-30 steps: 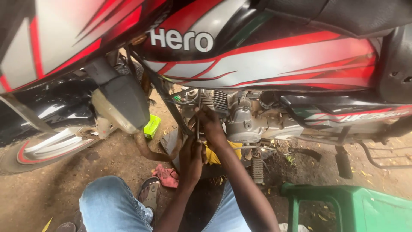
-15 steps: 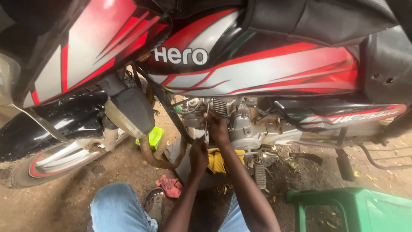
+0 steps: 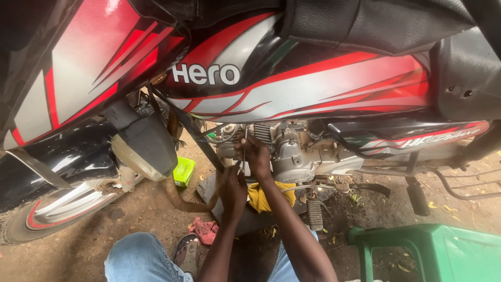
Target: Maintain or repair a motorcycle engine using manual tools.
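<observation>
While the camera comes closer than a moment before, the right hand point(image 3: 255, 154) stays closed on a thin metal tool point(image 3: 245, 141) at the engine point(image 3: 292, 151), and the left hand point(image 3: 232, 183) below is curled, its grip unclear.

I spot a small lime-green box point(image 3: 183, 171) on the dirt under the headlamp, white lettering badge point(image 3: 206, 74) on red tank.
</observation>
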